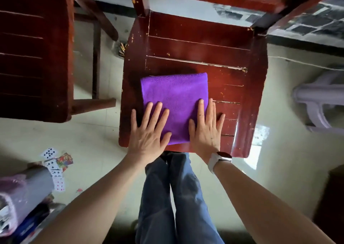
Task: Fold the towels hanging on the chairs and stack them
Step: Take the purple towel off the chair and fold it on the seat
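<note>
A purple towel (175,96), folded into a neat rectangle, lies flat on the seat of a dark red wooden chair (195,44) straight ahead of me. My left hand (149,132) rests flat, fingers spread, on the towel's near left corner and partly on the seat. My right hand (206,128), a white watch on its wrist, lies flat on the towel's near right edge. Neither hand grips anything.
A second dark wooden chair (33,53) stands to the left. A pale plastic stool (320,102) is at the right. Playing cards (55,167) lie scattered on the tiled floor at lower left, beside a grey and lilac bundle (22,193).
</note>
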The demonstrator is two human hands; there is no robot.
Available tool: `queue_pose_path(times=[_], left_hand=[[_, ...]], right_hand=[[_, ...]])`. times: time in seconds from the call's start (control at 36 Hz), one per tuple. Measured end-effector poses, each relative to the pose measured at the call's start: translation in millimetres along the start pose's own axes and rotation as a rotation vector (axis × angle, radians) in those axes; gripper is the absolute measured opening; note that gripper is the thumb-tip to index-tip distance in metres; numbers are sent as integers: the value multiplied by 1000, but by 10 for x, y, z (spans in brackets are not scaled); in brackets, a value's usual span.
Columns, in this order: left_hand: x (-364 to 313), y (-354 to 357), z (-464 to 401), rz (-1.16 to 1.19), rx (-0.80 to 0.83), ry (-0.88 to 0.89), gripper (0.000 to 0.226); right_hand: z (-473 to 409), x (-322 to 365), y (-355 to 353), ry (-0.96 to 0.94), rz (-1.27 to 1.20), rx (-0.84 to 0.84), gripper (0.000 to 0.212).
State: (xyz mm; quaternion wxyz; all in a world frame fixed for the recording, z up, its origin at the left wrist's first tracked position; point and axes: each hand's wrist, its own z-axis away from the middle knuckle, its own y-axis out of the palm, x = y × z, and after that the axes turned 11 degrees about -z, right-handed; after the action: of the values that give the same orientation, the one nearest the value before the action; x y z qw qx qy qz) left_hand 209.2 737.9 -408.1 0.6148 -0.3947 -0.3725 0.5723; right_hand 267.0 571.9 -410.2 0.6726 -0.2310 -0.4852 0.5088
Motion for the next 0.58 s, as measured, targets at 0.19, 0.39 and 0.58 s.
queue_pose_path(times=[0.19, 0.39, 0.58], left_hand=[[51, -429, -313, 20, -148, 7, 61], [156, -601, -936, 91, 51, -96, 56], [116, -693, -929, 236, 5, -276, 41]], right_hand=[[185, -65, -322, 391, -371, -72, 63], [139, -25, -389, 564, -566, 97, 32], [-315, -157, -858, 358, -732, -391, 33]])
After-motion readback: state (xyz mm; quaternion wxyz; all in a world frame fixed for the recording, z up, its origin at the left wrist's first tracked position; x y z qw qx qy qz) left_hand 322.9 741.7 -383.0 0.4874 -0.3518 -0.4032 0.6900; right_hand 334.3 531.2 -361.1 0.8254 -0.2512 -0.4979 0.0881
